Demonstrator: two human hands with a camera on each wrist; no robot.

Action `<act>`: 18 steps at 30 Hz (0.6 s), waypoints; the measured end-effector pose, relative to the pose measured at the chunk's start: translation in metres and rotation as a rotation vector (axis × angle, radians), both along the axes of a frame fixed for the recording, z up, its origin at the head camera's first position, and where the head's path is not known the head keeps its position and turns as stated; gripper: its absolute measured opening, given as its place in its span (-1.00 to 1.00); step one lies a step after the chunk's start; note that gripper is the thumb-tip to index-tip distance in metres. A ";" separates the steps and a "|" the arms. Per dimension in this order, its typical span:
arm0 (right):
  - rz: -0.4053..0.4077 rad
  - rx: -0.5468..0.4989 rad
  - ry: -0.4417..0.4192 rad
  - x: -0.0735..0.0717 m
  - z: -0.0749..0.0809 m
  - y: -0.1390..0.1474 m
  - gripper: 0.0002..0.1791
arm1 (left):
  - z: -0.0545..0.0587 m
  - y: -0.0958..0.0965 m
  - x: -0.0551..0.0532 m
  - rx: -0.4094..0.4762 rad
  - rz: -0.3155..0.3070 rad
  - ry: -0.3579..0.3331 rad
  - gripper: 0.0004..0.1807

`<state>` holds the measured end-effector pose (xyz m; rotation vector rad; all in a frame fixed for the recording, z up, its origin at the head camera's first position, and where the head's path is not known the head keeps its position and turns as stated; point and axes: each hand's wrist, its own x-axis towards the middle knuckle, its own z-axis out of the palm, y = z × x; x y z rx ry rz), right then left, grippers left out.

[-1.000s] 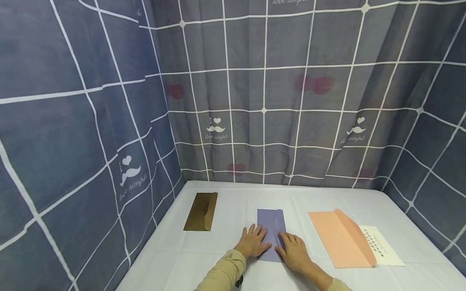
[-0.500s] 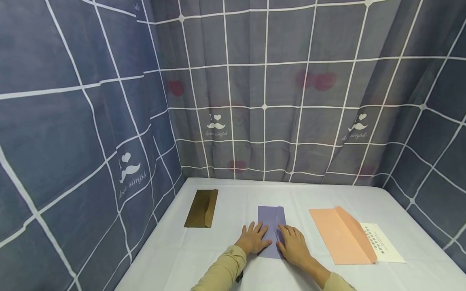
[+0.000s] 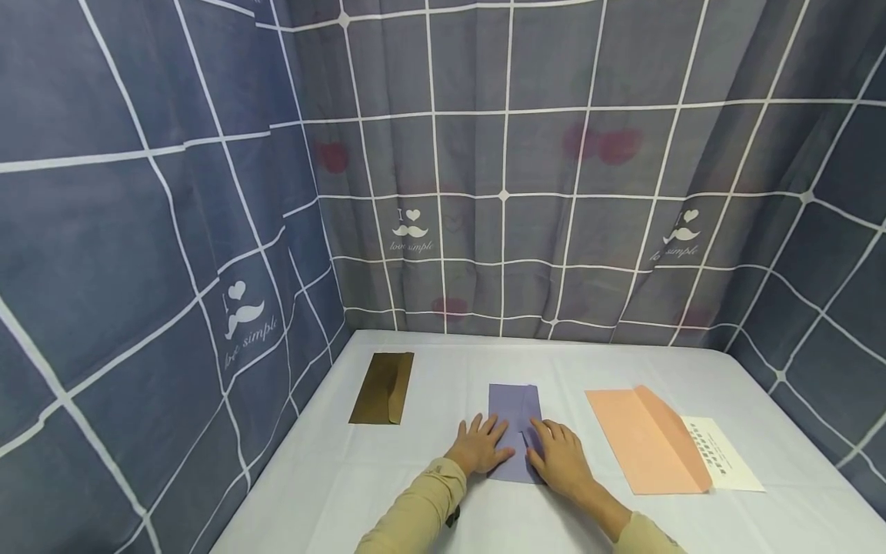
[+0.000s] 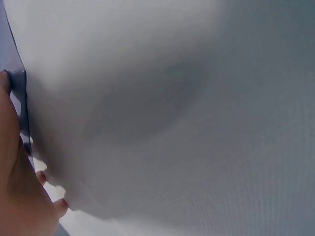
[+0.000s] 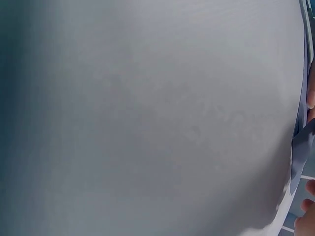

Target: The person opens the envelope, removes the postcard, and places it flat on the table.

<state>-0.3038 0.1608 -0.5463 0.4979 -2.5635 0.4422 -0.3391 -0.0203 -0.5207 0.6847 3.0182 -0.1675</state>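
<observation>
A purple envelope (image 3: 514, 404) lies lengthwise on the white table in front of me in the head view. My left hand (image 3: 477, 448) rests palm down over its left edge, fingers spread and straight. From the right, my right hand (image 3: 562, 462) touches the envelope's side flap, index finger and thumb apart. Part of the flap stands up dark between them, and the hand covers the rest. At the left wrist view's edge show my left hand (image 4: 24, 206) and the purple envelope (image 4: 11, 54). The purple flap (image 5: 301, 152) appears raised at the right wrist view's edge.
A brown-gold envelope (image 3: 381, 388) lies at the back left of the white table (image 3: 304, 492). At the right is a peach envelope (image 3: 647, 446) with its flap out, and a cream printed card (image 3: 723, 454) partly under it. A dark grid-patterned curtain (image 3: 471, 169) surrounds the table.
The head view has tilted down slightly, so everything sits a little higher in the frame. Both hands stay on the purple envelope, with only small shifts of the right fingers at the flap.
</observation>
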 end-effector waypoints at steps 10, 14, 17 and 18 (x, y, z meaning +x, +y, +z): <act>-0.022 -0.024 -0.007 0.001 -0.001 0.005 -0.44 | -0.002 0.000 -0.001 0.012 -0.001 -0.011 -0.30; -0.030 -0.056 -0.035 0.002 0.000 0.009 -0.46 | -0.003 0.000 -0.003 0.012 -0.001 -0.026 -0.30; -0.027 -0.074 -0.029 0.003 0.000 0.016 -0.48 | 0.000 -0.001 -0.002 0.009 0.008 -0.038 -0.30; -0.028 -0.076 -0.019 0.003 0.000 0.018 -0.48 | 0.001 -0.002 -0.002 0.011 0.011 -0.041 -0.31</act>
